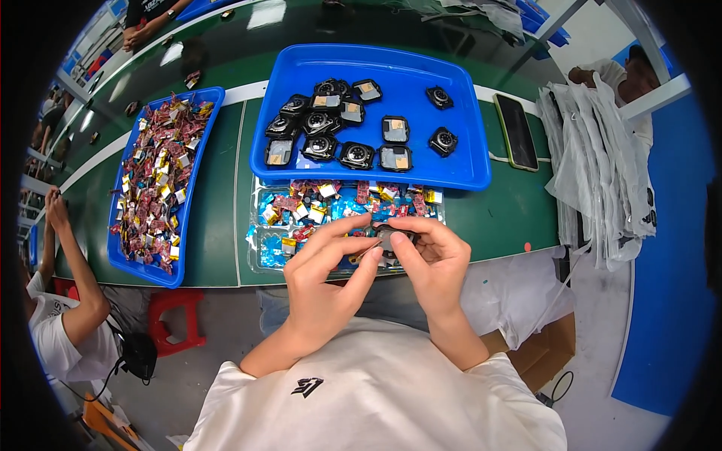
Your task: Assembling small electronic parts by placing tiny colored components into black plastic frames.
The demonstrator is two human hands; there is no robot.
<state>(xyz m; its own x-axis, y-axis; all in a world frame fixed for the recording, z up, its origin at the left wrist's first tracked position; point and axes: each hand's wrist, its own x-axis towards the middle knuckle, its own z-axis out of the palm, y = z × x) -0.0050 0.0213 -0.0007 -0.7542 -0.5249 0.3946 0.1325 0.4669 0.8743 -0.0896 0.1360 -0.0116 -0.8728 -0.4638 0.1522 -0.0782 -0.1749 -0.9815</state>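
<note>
Hands meet at the near edge of the green table (218, 225), both working one small dark module (386, 237) held between them. The left hand (325, 278) comes in from the lower left, its thumb and forefinger closed on the module's left side, the other fingers curled loosely over it. The right hand (435, 259) comes in from the lower right and pinches the module's right side, forefinger on top and thumb beneath. The module sits squarely between the two sets of fingertips, so neither hand is clearly nearer; it lies a little above the table rather than on it, just over the near edge of the clear tray (259, 244). The fingers cover too much of the module to tell its long axis.

The clear tray holds small foil-wrapped cells in pink, gold and white on blue film. Straight ahead of the hands, touching the clear tray's far side, lies a big blue tray (459, 150) with over a dozen dark square modules like the one held. To the left, well apart, a narrow blue tray (177, 278) is heaped with more wrapped cells. A phone (516, 131) lies right of the big tray, near a stack of bags (594, 165).
</note>
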